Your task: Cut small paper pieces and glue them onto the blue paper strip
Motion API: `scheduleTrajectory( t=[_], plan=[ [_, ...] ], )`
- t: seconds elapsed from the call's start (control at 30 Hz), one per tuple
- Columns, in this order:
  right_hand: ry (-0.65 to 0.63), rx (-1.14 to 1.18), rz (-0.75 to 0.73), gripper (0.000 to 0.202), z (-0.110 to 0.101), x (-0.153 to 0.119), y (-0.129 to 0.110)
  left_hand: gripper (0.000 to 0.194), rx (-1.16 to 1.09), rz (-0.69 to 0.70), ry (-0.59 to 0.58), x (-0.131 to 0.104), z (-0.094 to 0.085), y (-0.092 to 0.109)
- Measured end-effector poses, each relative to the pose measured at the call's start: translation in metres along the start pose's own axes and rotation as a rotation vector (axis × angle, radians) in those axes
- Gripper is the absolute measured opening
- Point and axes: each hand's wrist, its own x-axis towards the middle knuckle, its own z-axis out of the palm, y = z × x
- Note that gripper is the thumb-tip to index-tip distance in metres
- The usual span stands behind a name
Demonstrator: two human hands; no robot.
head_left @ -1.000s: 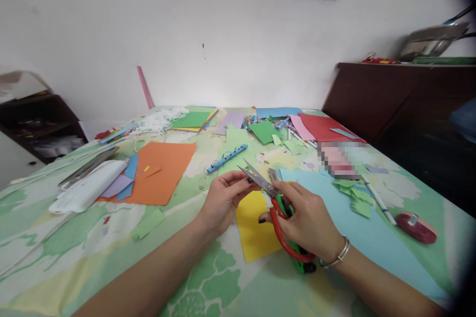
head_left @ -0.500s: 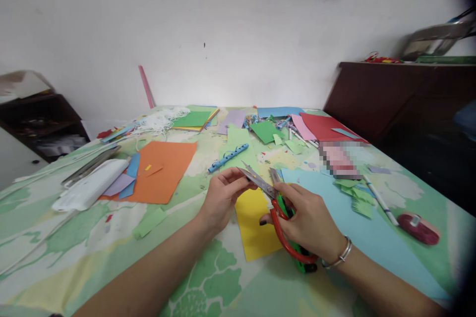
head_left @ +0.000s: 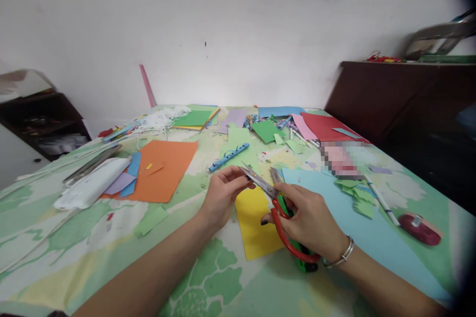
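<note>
A pair of scissors (head_left: 284,233) with red handles is in my right hand (head_left: 310,213), its blades slightly parted and pointing up and left. My left hand (head_left: 223,193) is closed in a pinch right by the blade tips; what sits between the fingertips is too small to make out. Below both hands lies a sheet of yellow paper (head_left: 256,228). A green cutter knife (head_left: 307,263) shows behind the scissor handles, partly covered by them and by my right hand; another blade (head_left: 275,175) juts up beside the scissors. Light blue paper (head_left: 357,228) lies under my right forearm.
Orange paper (head_left: 173,173) and a white power strip (head_left: 92,183) lie to the left. Further back are a blue flute-like toy (head_left: 228,157), green paper (head_left: 267,131), red paper (head_left: 323,126) and white string (head_left: 159,121). On the right are green scraps (head_left: 362,203), a marker (head_left: 383,203) and a dark red object (head_left: 420,229).
A tiny yellow bit seen between the scissor blades no longer shows there. Both hands stay almost in place; the whole view shifts very slightly.
</note>
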Motion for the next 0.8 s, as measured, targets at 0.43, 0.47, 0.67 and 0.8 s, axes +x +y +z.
scheduleTrajectory(
  t=[0.43, 0.47, 0.67, 0.8],
  plan=[
    [0.028, 0.102, 0.069, 0.037, -0.0041, 0.0078, 0.0049, 0.008, 0.034, -0.039, 0.052, 0.0003, -0.0006, -0.0003],
    [0.024, 0.103, 0.065, 0.037, -0.0041, 0.008, 0.0048, 0.009, 0.032, -0.042, 0.055, 0.0004, -0.0002, -0.0005],
    [-0.013, 0.069, 0.027, 0.04, -0.0012, 0.0053, 0.0033, 0.011, -0.003, -0.01, 0.047, 0.0013, 0.0024, -0.0015],
    [-0.044, 0.077, 0.031, 0.038, 0.0006, 0.0044, 0.0021, 0.015, -0.024, 0.009, 0.041, 0.0004, 0.004, -0.0008]
  ],
)
